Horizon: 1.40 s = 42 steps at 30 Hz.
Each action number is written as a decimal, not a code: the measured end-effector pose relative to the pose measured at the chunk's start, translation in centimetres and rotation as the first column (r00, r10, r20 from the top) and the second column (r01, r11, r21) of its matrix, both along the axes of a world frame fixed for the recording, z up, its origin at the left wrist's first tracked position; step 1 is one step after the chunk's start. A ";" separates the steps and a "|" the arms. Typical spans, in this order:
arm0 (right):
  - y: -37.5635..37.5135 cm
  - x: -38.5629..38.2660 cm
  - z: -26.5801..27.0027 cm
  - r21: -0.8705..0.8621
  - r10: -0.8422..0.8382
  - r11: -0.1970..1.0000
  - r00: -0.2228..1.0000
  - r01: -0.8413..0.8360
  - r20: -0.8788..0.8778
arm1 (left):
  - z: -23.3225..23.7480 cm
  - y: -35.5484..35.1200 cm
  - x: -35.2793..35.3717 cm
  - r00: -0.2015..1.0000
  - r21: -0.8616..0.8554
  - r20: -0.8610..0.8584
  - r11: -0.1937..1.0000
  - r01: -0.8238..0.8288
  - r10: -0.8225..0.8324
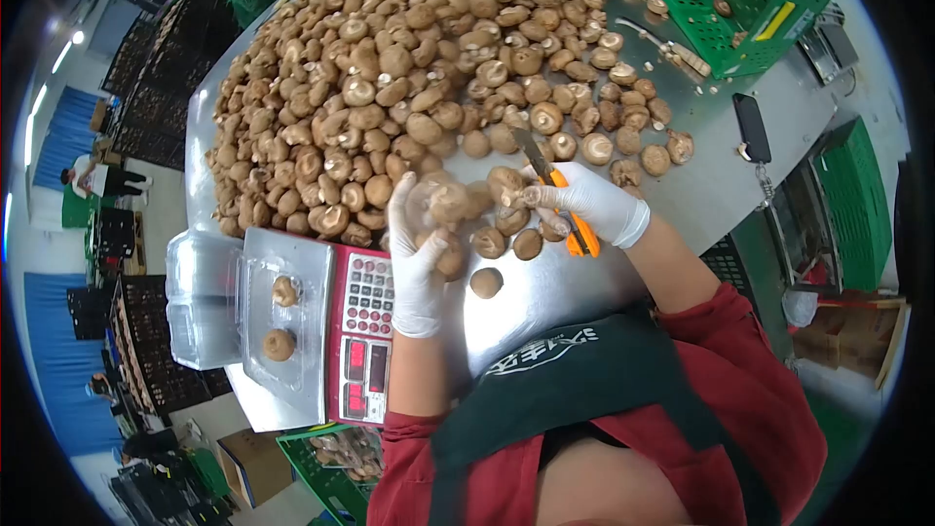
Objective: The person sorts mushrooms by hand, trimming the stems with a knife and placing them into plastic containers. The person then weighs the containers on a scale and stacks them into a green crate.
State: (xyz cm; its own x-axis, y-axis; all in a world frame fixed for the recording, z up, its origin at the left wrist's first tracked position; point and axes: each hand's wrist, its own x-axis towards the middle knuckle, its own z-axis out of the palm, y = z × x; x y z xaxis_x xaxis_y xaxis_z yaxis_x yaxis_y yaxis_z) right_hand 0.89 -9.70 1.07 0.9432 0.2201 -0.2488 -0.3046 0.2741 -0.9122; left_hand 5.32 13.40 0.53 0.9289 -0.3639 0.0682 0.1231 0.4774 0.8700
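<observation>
A large heap of brown mushrooms (390, 88) covers the metal table. My right hand (589, 203), in a white glove, is closed round an orange-handled knife (581, 234), its blade pointing up and left over the heap's edge; a mushroom (505, 185) touches its fingertips. My left hand (417, 263), also gloved, has its thumb and fingers curved round mushrooms, partly blurred, at the near edge of the heap. Several loose mushrooms lie between the hands. On the red scale (341, 331), left of my left hand, a clear plastic tray (287, 370) holds two mushrooms.
Stacked clear trays (200, 302) stand left of the scale. A green crate (726, 54) holds a few mushrooms at the upper right, near another knife (638, 31) and a black phone (752, 127). A person (93, 177) stands far left, near stacked dark crates.
</observation>
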 end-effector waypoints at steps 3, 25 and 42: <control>2.2 0.8 0.0 0.017 0.067 0.998 0.998 -0.067 0.000 | 0.0 1.1 -1.6 0.991 -0.038 -0.127 0.998 0.043 -0.048; 25.6 9.1 7.6 -0.475 0.506 0.836 0.723 -0.276 0.470 | 9.3 22.1 -3.6 0.648 0.475 0.448 0.450 -0.756 0.616; -0.8 -3.8 -1.5 -0.062 -0.305 0.952 0.950 0.301 -0.062 | -0.6 8.9 -8.2 0.673 0.684 0.716 0.381 -0.623 -0.185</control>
